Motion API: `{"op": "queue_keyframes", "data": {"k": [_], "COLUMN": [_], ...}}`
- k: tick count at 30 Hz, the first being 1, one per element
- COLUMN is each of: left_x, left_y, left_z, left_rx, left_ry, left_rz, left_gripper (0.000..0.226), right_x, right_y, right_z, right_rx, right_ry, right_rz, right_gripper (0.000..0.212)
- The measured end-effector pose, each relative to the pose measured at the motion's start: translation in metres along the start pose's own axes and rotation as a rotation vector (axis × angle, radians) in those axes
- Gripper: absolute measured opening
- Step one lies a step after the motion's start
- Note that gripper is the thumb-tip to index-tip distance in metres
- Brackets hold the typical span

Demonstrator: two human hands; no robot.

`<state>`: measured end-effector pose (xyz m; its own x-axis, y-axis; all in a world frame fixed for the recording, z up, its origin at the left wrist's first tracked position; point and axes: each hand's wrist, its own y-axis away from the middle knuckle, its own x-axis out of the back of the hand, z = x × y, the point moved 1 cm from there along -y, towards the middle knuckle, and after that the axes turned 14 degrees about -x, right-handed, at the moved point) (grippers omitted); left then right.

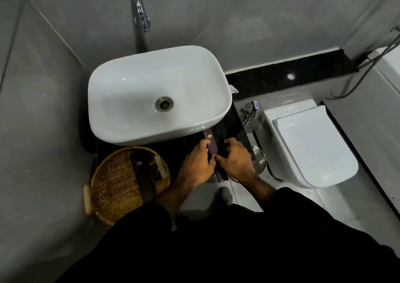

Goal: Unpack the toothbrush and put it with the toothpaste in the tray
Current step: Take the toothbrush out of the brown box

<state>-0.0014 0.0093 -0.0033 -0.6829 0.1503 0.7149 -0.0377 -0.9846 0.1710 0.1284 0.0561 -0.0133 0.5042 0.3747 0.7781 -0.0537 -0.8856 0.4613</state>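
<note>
A long dark brown toothbrush box (pixel 210 141) with a small gold logo lies on the black counter just right of the sink's front edge. My left hand (pixel 198 165) grips its left side and my right hand (pixel 234 160) grips its right side; the box's near end shows below them. A round wicker tray (pixel 108 187) sits at the front left. Dark brown boxes with the same logo (pixel 142 174) lie in it. I cannot tell which one holds the toothpaste.
A white basin (pixel 129 92) with a metal drain fills the counter's middle, under a chrome tap (pixel 141 16). A white toilet (pixel 311 139) stands to the right, below the counter. A steel bin lid (pixel 259 159) sits between counter and toilet. Grey tiled walls close both sides.
</note>
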Motion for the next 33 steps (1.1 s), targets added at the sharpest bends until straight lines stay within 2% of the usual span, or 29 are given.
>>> {"op": "queue_keyframes", "data": {"k": [3,6,11,16,21,26,30,33], "left_x": [-0.02,-0.037,-0.055,-0.047,-0.039,-0.038,-0.039,-0.035], "left_y": [-0.001,-0.002,-0.009,-0.013,-0.017,-0.021,-0.017,-0.015], "left_z": [-0.005,-0.012,-0.02,-0.013,-0.012,-0.014,-0.009,-0.005], "left_rx": [0.2,0.353,0.492,0.633,0.695,0.753,0.753,0.741], "left_ry": [0.157,0.328,0.575,0.782,1.057,1.51,1.612,1.565], "left_rz": [-0.07,-0.06,0.12,0.282,0.421,0.473,0.471,0.405], "left_gripper": [0.057,0.053,0.036,0.036,0.042,0.033,0.04,0.045], "right_x": [-0.008,-0.017,-0.03,-0.023,0.012,0.055,0.083,0.105], "right_y": [-0.004,-0.008,-0.015,-0.009,0.02,0.063,0.09,0.107], "right_z": [-0.001,-0.003,0.0,0.007,0.015,0.013,0.004,-0.008], "right_rx": [-0.028,-0.026,0.053,0.037,0.083,0.141,0.141,0.156], "right_ry": [-0.006,0.051,0.2,0.23,0.197,0.307,0.382,0.435], "right_rz": [-0.017,-0.027,-0.032,-0.002,-0.054,-0.016,0.019,0.084], "right_gripper": [0.064,0.064,0.06,0.061,0.054,0.045,0.051,0.05]}}
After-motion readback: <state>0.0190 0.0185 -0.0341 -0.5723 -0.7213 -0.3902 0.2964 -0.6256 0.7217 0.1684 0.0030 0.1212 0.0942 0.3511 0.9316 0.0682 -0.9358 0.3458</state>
